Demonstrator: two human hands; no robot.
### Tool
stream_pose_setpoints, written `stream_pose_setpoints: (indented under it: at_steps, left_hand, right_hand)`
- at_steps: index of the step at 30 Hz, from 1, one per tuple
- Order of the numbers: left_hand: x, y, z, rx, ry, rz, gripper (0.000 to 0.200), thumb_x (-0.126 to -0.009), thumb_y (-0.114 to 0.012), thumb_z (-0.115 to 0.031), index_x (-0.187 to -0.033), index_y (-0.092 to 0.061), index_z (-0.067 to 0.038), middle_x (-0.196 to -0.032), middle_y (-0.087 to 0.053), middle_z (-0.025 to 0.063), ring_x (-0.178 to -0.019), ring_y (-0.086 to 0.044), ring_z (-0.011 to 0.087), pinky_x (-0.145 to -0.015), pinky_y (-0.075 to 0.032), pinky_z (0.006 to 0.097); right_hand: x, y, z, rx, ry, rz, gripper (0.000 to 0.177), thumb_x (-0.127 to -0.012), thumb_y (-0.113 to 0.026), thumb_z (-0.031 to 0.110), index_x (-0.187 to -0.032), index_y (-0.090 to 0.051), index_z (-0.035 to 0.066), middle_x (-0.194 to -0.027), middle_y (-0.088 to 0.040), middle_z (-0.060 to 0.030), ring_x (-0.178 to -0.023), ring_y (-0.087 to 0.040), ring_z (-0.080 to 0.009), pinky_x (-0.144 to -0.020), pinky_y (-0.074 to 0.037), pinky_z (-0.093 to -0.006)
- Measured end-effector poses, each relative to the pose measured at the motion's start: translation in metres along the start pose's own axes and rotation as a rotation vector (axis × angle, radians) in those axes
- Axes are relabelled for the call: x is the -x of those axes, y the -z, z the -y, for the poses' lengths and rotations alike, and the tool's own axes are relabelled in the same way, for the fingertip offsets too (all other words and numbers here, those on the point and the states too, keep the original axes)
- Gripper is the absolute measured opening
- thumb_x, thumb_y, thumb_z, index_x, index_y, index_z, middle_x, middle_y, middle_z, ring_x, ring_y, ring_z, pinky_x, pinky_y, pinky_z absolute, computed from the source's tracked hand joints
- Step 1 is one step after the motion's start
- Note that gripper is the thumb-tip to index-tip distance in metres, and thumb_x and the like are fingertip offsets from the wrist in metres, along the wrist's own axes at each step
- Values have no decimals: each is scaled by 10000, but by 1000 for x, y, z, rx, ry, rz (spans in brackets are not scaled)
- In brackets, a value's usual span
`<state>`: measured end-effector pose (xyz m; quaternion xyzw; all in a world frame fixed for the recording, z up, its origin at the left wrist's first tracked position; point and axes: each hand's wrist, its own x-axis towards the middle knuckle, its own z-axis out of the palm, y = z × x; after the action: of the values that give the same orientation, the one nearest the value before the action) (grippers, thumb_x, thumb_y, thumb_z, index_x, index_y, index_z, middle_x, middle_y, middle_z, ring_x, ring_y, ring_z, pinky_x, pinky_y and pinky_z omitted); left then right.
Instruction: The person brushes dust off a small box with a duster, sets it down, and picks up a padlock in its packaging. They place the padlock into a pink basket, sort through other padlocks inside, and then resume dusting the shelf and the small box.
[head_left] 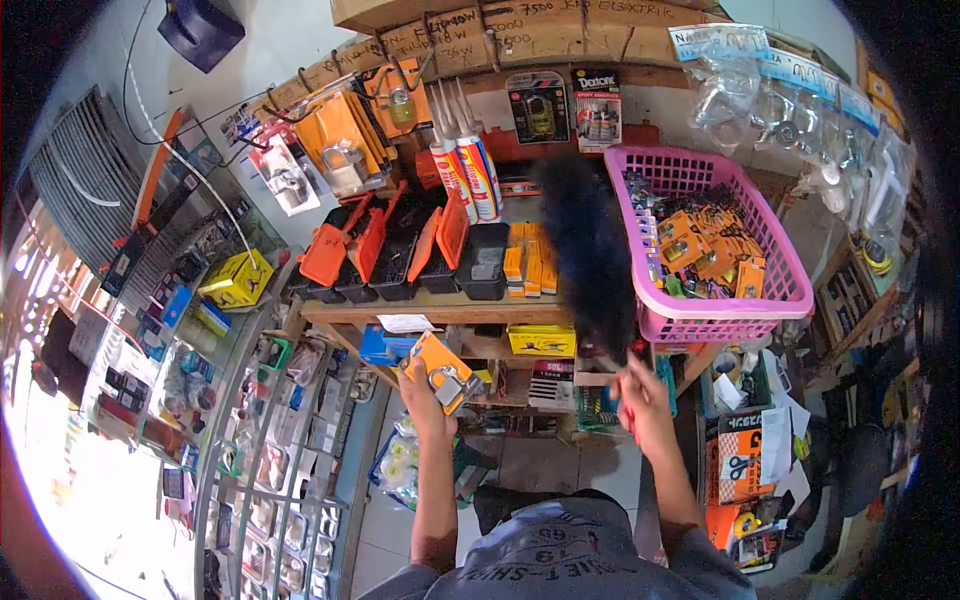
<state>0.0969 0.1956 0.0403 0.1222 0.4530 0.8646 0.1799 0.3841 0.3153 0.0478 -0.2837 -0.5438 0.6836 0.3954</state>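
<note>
My left hand (428, 400) is closed around an orange carded pack (443, 375) with a metal fitting on its front, perhaps a lock. It is in front of the wooden shelf's lower level. My right hand (642, 395) grips the red handle of a black feather duster (590, 250). The duster points up and away, its bristles blurred by motion, between the small orange boxes (530, 260) and the pink basket (712, 312). Many orange-carded packs (700, 245) and small items lie in that basket.
Black bins with orange lids (345, 245) and silicone tubes (478, 180) stand on the wooden shelf (440, 308). Carded locks (340, 150) and plastic-bagged parts (770, 110) hang above. A glass display case (235, 440) lines the left. Crates and papers sit low on the right.
</note>
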Motion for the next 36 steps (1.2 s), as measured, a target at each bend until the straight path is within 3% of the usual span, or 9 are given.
stream_pose_setpoints:
  at_steps: [8,13,16,21,23,24,27,32,36]
  left_hand:
    - [4,20,-15,57,98,40,313,-1012,-479,-205,-1290,-419,-74,-1080,-601,63,-887,-650,177,-726,-574,332]
    - [-13,44,-49,114,89,11,273,-1011,-465,-188,-1264,-432,-90,-1055,-615,70,-876,-664,210,-719,-587,367]
    - [-18,32,-74,102,87,-32,249,-1000,-498,-234,-1191,-512,-76,-1036,-614,57,-851,-651,182,-691,-566,341]
    - [-34,2,-94,6,65,123,289,-993,-509,-254,-1201,-508,-52,-1037,-612,84,-874,-652,192,-688,-565,340]
    - [-31,-16,-119,-166,78,329,304,-989,-527,-266,-1183,-517,-33,-1034,-617,85,-899,-635,157,-723,-541,313]
    - [-33,-23,-125,-162,83,332,304,-989,-527,-266,-1183,-517,-33,-1034,-617,85,-899,-635,157,-723,-541,313]
    - [-46,-48,-152,-317,-119,487,256,-986,-542,-225,-1141,-549,-21,-1016,-626,43,-897,-589,101,-812,-478,264]
    - [-76,-96,-219,-77,-379,713,286,-962,-568,-99,-1210,-479,10,-1062,-618,49,-914,-586,88,-828,-465,233]
    - [-99,-118,-256,-154,-360,690,378,-925,-641,-136,-1225,-465,14,-1008,-617,53,-726,-565,29,-494,-436,155]
  right_hand:
    - [-98,-23,6,251,60,-45,711,-969,-586,185,-1532,-166,71,-1142,-566,-71,-736,-562,-83,-571,-479,-223]
    - [-81,-27,1,723,251,-101,745,-920,-643,262,-1489,-236,6,-1387,-425,-249,-1246,-469,-295,-1080,-336,-407]
    - [-48,-50,11,1201,423,-253,698,-917,-638,268,-1465,-297,-1,-1355,-431,-281,-1243,-473,-358,-1066,-348,-439]
    - [-14,-144,57,992,705,83,542,-908,-659,269,-1342,-472,4,-1265,-537,-225,-1172,-543,-337,-986,-420,-423]
    - [-24,-176,66,503,-6,511,499,-902,-678,285,-1271,-517,-9,-1149,-622,-176,-1034,-630,-272,-880,-488,-367]
    - [-30,-194,70,507,-8,505,499,-902,-678,285,-1271,-517,-9,-1149,-622,-176,-1034,-630,-272,-880,-488,-367]
    - [-55,-236,82,362,526,460,367,-911,-674,193,-1220,-559,34,-778,-598,16,-559,-503,-23,-474,-411,-210]
    - [-96,-280,154,221,661,367,338,-937,-623,247,-1198,-580,36,-752,-569,38,-505,-454,-6,-429,-377,-187]
    - [-110,-309,199,167,586,360,297,-948,-604,270,-1127,-624,34,-830,-612,20,-648,-542,-43,-560,-438,-204]
